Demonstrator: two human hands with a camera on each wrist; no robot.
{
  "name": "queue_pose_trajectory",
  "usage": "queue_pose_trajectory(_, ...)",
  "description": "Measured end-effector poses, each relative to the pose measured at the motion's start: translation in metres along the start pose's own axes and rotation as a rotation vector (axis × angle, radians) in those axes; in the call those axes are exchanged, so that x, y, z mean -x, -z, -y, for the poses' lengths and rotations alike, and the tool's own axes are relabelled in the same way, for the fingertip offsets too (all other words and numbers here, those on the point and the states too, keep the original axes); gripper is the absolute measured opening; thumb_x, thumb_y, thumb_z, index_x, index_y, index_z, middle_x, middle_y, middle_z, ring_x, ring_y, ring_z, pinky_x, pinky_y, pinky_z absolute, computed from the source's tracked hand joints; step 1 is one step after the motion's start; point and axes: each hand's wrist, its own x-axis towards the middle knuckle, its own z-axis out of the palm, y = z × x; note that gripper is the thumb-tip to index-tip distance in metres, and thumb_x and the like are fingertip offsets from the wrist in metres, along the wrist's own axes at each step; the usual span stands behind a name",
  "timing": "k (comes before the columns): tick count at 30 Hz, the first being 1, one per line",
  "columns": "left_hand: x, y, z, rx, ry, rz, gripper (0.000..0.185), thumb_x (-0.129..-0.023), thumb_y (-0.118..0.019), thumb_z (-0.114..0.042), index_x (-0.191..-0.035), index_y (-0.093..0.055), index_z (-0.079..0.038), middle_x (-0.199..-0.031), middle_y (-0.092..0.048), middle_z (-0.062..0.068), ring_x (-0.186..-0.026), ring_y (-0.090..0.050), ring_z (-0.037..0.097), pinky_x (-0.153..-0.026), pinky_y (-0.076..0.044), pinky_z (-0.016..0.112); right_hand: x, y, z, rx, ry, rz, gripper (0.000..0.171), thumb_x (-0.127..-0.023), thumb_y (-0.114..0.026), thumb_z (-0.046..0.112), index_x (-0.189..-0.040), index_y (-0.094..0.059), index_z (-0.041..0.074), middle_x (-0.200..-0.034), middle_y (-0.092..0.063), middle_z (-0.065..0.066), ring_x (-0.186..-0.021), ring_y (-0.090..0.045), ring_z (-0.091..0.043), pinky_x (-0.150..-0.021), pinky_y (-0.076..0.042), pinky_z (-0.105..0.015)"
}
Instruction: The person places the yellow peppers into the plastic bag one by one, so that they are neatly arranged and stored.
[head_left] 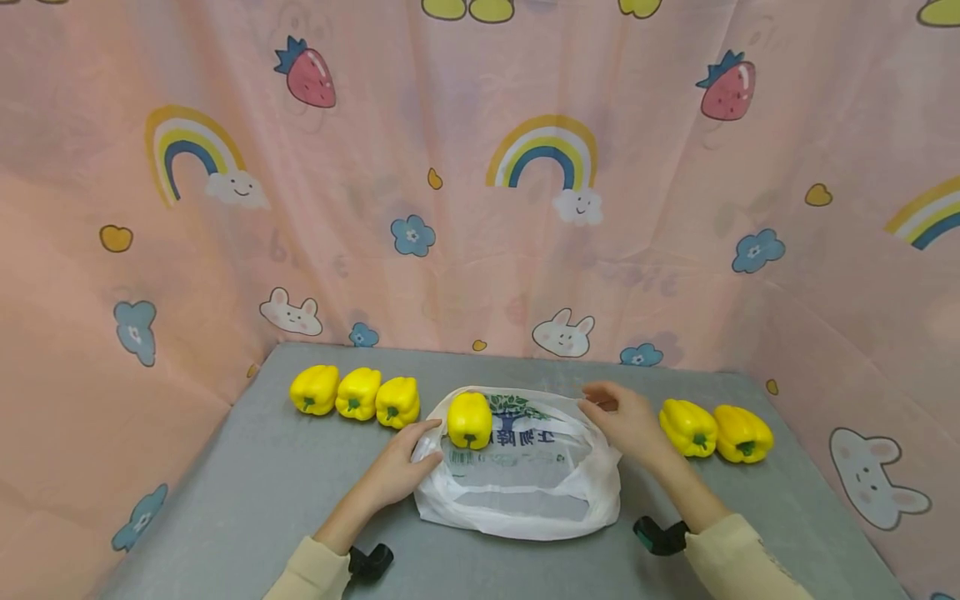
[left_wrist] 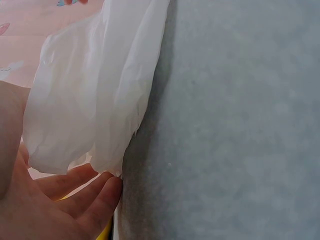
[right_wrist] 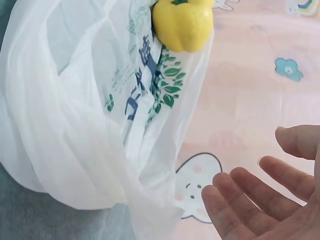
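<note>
A white plastic bag (head_left: 517,508) with a green tree print lies spread on the grey table, its mouth wide. One yellow bell pepper (head_left: 469,421) sits inside the bag's left part, stem toward me. My left hand (head_left: 393,467) is at the bag's left rim; its fingers (left_wrist: 90,200) extend fairly straight against the plastic, with the thumb apart from them. At the bag's far right corner is my right hand (head_left: 622,417). In the right wrist view its fingers (right_wrist: 250,200) are loosely extended, apart from the bag, holding nothing.
Three yellow bell peppers (head_left: 358,394) stand in a row at the back left. Two more bell peppers (head_left: 742,434) lie at the right, beyond my right hand. A pink printed curtain (head_left: 480,275) encloses the grey table (head_left: 225,500) at the back and sides.
</note>
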Motion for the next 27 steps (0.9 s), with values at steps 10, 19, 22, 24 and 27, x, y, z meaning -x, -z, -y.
queue_pose_trajectory(10, 0.001, -0.001, 0.000, -0.004, -0.006, 0.003, 0.054, -0.099, -0.065, -0.025, -0.149, -0.050, -0.012, -0.151, -0.047, 0.016, -0.141, -0.041, 0.038, -0.114, -0.032, 0.062, 0.009, 0.020, -0.009, 0.008, -0.044, -0.043, 0.051, -0.104, -0.057, 0.039, -0.136, -0.058, 0.000, -0.130, -0.063, -0.022, -0.118, -0.059, -0.041, -0.094, -0.053, -0.056)
queue_pose_trajectory(19, 0.000, 0.000, 0.001, 0.002, 0.001, 0.003, 0.054, -0.099, -0.066, -0.025, -0.149, -0.050, -0.013, -0.151, -0.047, 0.015, -0.141, -0.041, 0.037, -0.114, -0.031, 0.063, 0.013, 0.034, -0.028, 0.056, -0.059, -0.082, 0.051, -0.105, -0.055, 0.040, -0.135, -0.058, -0.001, -0.129, -0.063, -0.024, -0.117, -0.058, -0.042, -0.093, -0.052, -0.057)
queue_pose_trajectory(22, 0.000, 0.000, 0.001, 0.001, -0.006, 0.002, 0.053, -0.099, -0.066, -0.025, -0.149, -0.051, -0.012, -0.151, -0.047, 0.016, -0.141, -0.041, 0.038, -0.113, -0.031, 0.064, 0.014, 0.038, -0.036, 0.083, -0.059, -0.097, 0.051, -0.105, -0.055, 0.039, -0.135, -0.058, -0.002, -0.129, -0.063, -0.025, -0.116, -0.058, -0.043, -0.092, -0.052, -0.058)
queue_pose_trajectory(24, 0.000, 0.000, 0.001, 0.002, -0.007, 0.003, 0.053, -0.099, -0.066, -0.026, -0.149, -0.051, -0.012, -0.151, -0.047, 0.016, -0.141, -0.041, 0.039, -0.113, -0.031, 0.064, 0.015, 0.041, -0.041, 0.092, -0.063, -0.101, 0.050, -0.105, -0.055, 0.038, -0.135, -0.058, -0.002, -0.130, -0.062, -0.026, -0.116, -0.058, -0.044, -0.092, -0.052, -0.059)
queue_pose_trajectory(27, 0.000, 0.000, 0.001, 0.006, -0.008, 0.004, 0.053, -0.099, -0.066, -0.026, -0.149, -0.051, -0.013, -0.151, -0.047, 0.016, -0.141, -0.041, 0.039, -0.113, -0.031, 0.064, 0.017, 0.045, -0.049, 0.100, -0.076, -0.107, 0.051, -0.106, -0.054, 0.038, -0.135, -0.057, -0.003, -0.130, -0.061, -0.027, -0.117, -0.058, -0.045, -0.094, -0.050, -0.060)
